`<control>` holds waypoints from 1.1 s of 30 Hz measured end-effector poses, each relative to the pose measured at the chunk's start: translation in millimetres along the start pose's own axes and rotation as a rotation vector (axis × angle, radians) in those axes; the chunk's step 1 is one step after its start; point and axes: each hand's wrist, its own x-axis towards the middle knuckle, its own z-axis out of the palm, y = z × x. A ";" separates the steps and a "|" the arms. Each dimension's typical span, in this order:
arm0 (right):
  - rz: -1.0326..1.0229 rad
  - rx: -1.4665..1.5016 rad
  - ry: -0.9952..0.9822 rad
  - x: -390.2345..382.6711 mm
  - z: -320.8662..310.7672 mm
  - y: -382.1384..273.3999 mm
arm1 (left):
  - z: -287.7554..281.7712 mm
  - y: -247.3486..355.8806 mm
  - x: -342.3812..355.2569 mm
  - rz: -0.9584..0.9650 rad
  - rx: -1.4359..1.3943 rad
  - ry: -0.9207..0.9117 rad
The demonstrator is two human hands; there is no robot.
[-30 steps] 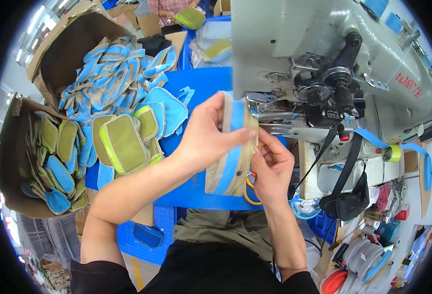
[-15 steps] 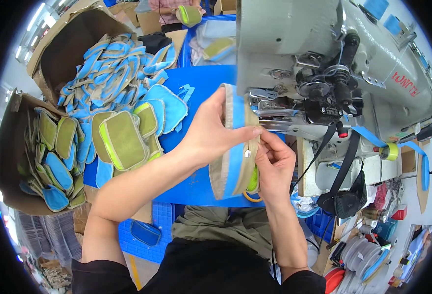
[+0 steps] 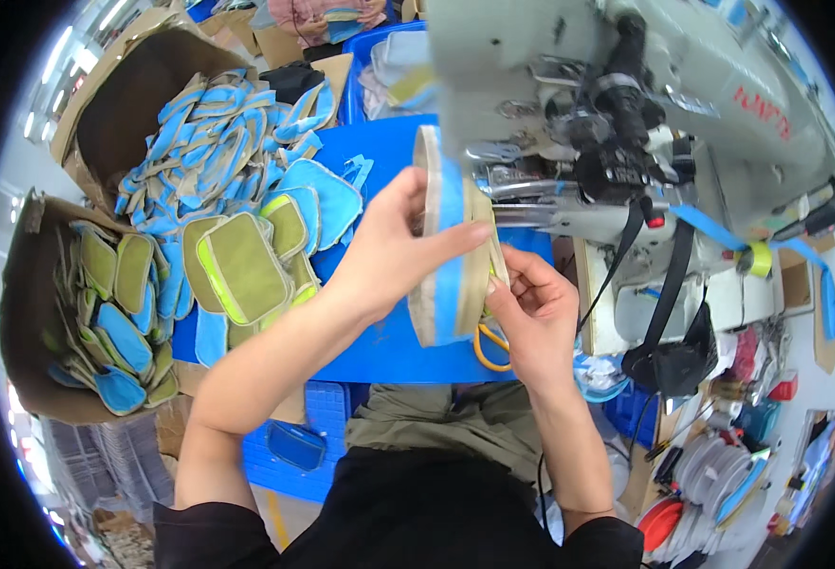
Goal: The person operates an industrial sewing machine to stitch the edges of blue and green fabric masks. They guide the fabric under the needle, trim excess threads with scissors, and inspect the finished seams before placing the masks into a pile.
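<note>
A beige fabric band with a blue stripe (image 3: 449,284) stands on edge in front of the sewing machine (image 3: 569,180), curved into a loop. My left hand (image 3: 394,242) grips it from the left, fingers inside the loop and thumb over the outer edge. On the right side my right hand (image 3: 536,308) pinches the band's edge between thumb and fingertips, where a bit of green fabric shows. The machine's arm and metal guides lie just beyond the band. Below my right hand, a yellow scissor handle (image 3: 490,349) rests on the blue table (image 3: 370,327).
Left of the table stand a carton (image 3: 34,313) of green and blue padded panels and another carton (image 3: 119,104) beside heaped striped bands (image 3: 204,142). Loose green panels (image 3: 242,266) lie at the table's left. Blue tape (image 3: 702,223) runs through a yellow roll. Another person (image 3: 308,19) works at the far side.
The band has turned a little and risen slightly in my hands, and the scissor handle shows more. The view has shifted. The far person's hands hold a different-looking piece lower down.
</note>
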 end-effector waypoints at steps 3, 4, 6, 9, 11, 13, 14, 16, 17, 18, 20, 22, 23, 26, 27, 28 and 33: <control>-0.029 -0.073 -0.051 -11.9 -5.9 1.8 | -6.7 -5.2 -29.3 -0.145 -0.098 -0.063; -0.034 -0.088 -0.056 -14.2 -8.0 2.2 | -8.8 -5.7 -35.3 -0.203 -0.146 -0.090; -0.044 -0.118 -0.071 -16.5 -10.0 0.4 | -14.1 0.0 -41.8 -0.200 -0.217 -0.108; -0.116 -0.179 -0.048 -17.8 -12.7 0.4 | -12.7 14.8 -45.7 -0.216 -0.351 -0.016; -0.164 -0.200 -0.021 -20.1 -12.2 1.1 | -10.1 21.5 -47.1 -0.258 -0.374 0.004; -0.169 -0.179 0.017 -21.4 -8.8 -0.5 | -4.9 22.7 -47.6 -0.274 -0.379 0.023; -0.175 -0.204 0.036 -23.0 -8.5 0.5 | -4.3 20.7 -47.4 -0.276 -0.352 -0.017; -0.190 -0.261 0.052 -24.0 -7.8 1.9 | -5.8 14.3 -47.7 -0.266 -0.310 -0.083; -0.192 -0.270 0.058 -24.6 -7.8 2.4 | -4.4 13.6 -47.9 -0.283 -0.270 -0.089; -0.195 -0.286 0.061 -25.8 -9.2 3.3 | -2.0 10.7 -47.3 -0.286 -0.254 -0.095; -0.193 -0.303 0.058 -26.9 -11.4 5.9 | 2.8 5.8 -43.8 -0.290 -0.223 -0.103; -0.184 -0.308 0.044 -25.9 -14.5 7.6 | 7.2 5.7 -39.6 -0.299 -0.214 -0.095; -0.175 -0.286 0.049 -26.1 -14.4 10.4 | 7.4 5.3 -38.6 -0.302 -0.200 -0.097; -0.173 -0.234 0.071 -27.0 -15.1 20.6 | 10.4 3.9 -34.5 -0.331 -0.205 -0.081; -0.184 -0.220 0.077 -27.1 -14.6 23.8 | 10.8 3.6 -33.3 -0.344 -0.214 -0.069; -0.196 -0.206 0.084 -27.5 -13.8 24.0 | 11.5 3.4 -32.9 -0.345 -0.217 -0.060; -0.134 -0.143 0.065 -24.6 -10.7 18.5 | 11.8 6.4 -26.0 -0.331 -0.254 -0.035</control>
